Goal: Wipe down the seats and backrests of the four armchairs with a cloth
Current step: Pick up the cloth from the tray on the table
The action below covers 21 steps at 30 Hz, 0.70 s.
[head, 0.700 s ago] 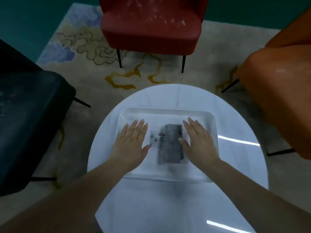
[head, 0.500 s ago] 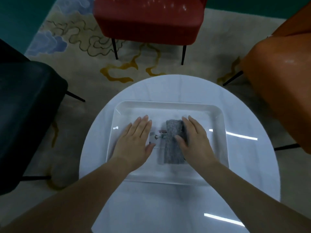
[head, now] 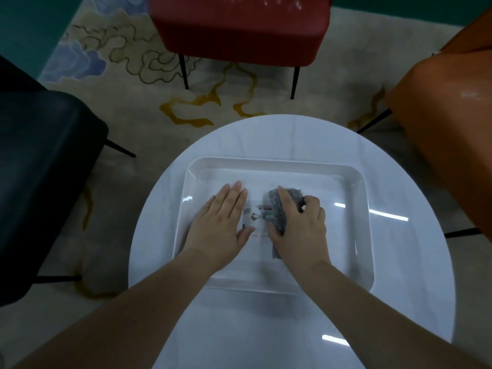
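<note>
Head view: you're at the very start — cloth pickup, no chair wiped yet by the look of it. Your right hand (head: 298, 225) has its fingers curled over the grey cloth (head: 278, 209), thumb tucked at its near-left edge, so it's gripping the cloth, which is bunched under the palm & seems to rest in the white tray (head: 266, 166). Your left hand (head: 221, 222) lies flat, fingers straight, pressing on the tray floor just beside the cloth — holding nothing. There's a small printed card or label (head: 254, 217) between the 2 hands, partly under the cloth; can't read it. Tray sits on the round white surface (head: 239, 328). Chairs in view: red armchair (head: 239, 30) straight ahead w/ pale specks on its seat, black armchair (head: 45, 166) on the left, orange armchair (head: 447, 129) on the right w/ a pale smear on top; the 4th isn't in view. Next move, as I judge it: lift the cloth clear of the tray w/ the right hand, free the left, then turn to the nearest seat. Red one looks the obvious 1st target. Watch the label doesn't come up stuck to the cloth.
</note>
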### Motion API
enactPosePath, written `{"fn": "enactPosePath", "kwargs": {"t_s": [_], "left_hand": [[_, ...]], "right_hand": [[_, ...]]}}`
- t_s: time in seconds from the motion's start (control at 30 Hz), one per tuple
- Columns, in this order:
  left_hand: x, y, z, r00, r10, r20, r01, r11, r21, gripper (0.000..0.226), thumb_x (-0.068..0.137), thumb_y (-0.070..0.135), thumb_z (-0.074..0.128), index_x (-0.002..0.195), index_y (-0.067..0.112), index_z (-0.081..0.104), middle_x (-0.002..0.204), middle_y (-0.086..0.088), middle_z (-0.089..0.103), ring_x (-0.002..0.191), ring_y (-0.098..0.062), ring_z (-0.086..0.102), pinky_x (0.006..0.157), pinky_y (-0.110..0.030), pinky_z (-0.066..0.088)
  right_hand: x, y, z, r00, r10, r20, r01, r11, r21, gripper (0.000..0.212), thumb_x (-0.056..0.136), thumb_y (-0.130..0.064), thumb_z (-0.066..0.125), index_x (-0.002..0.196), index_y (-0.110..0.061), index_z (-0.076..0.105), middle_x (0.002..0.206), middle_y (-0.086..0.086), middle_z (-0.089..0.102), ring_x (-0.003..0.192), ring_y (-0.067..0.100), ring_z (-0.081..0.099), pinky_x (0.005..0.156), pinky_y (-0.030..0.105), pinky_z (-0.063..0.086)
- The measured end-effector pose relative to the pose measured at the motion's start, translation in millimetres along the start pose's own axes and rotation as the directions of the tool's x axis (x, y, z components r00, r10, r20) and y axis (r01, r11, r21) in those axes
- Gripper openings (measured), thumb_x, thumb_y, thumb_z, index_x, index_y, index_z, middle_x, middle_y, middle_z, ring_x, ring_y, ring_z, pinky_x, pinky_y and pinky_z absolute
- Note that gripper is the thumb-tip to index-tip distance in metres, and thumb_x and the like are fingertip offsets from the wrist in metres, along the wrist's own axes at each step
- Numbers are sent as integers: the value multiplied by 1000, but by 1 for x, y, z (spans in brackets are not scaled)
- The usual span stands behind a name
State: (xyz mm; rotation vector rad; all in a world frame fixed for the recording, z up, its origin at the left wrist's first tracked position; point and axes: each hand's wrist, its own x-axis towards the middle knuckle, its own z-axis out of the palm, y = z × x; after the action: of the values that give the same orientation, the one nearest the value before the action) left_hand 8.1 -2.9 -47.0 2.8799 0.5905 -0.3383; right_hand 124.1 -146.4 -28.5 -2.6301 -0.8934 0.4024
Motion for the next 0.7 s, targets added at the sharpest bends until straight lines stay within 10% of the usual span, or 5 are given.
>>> {"fn": "enactPosePath", "kwargs": {"t_s": [0.2,0.5,0.7], "left_hand": [[-12,-2,-23,993,-2,120,1,1000,6,71,98,51,23,152,17,-7,160,3,-14,147,-14,-11,117,-29,-5],[-87,-9,-83,976,-190,106,195,980,-41,67,99,48,31,154,20,5,162,2,1,148,-17,1,120,-35,6],[-182,-26,-112,907,-419,32,420,901,-112,66,98,50,33,153,23,9,160,3,15,146,-17,17,117,-35,15]], "right_hand": [[19,8,-25,973,58,225,-76,994,74,62,88,-25,57,144,-36,30,115,12,44,98,28,51,87,38,50],[-13,-18,-61,978,-76,195,27,970,244,60,85,-27,62,133,-47,32,112,-2,37,65,7,52,46,12,42],[-54,-79,-73,951,-229,208,167,946,278,59,84,-47,64,136,-40,37,120,1,39,86,16,53,74,25,45]]}}
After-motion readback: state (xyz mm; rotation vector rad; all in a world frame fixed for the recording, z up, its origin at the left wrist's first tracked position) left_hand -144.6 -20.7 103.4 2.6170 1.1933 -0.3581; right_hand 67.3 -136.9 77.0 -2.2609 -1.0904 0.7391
